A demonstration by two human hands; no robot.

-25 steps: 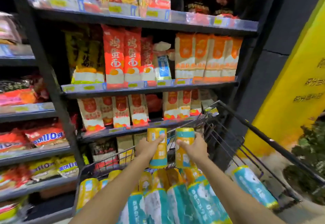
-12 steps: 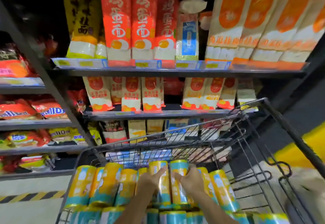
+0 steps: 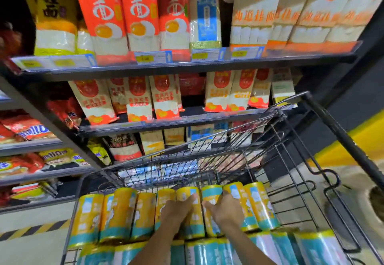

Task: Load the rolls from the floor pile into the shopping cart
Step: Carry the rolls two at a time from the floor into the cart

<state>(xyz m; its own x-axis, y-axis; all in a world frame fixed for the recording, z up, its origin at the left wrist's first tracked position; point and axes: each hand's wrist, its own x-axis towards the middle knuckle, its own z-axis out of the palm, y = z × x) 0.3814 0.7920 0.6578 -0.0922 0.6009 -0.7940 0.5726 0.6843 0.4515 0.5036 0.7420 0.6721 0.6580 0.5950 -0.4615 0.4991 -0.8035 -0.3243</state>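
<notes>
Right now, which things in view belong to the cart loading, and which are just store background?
Job: left hand gripping yellow-topped roll; right hand gripping teal-topped roll; stacked rolls; shopping cart.
Background: shelved noodle packets; price tags; snack bags.

Shopping cart (image 3: pixel 207 156): dark wire basket, open-topped. Rolls (image 3: pixel 122 215): yellow-and-teal wrapped cylinders packed side by side in a row along the far wall, long axes pointing toward it. Left hand (image 3: pixel 176 210) grips the yellow-capped roll (image 3: pixel 185 194), right hand (image 3: pixel 226 212) the adjacent teal-capped roll (image 3: pixel 211 191), mid-row; a second row (image 3: pixel 207 252) lies toward the near edge
</notes>
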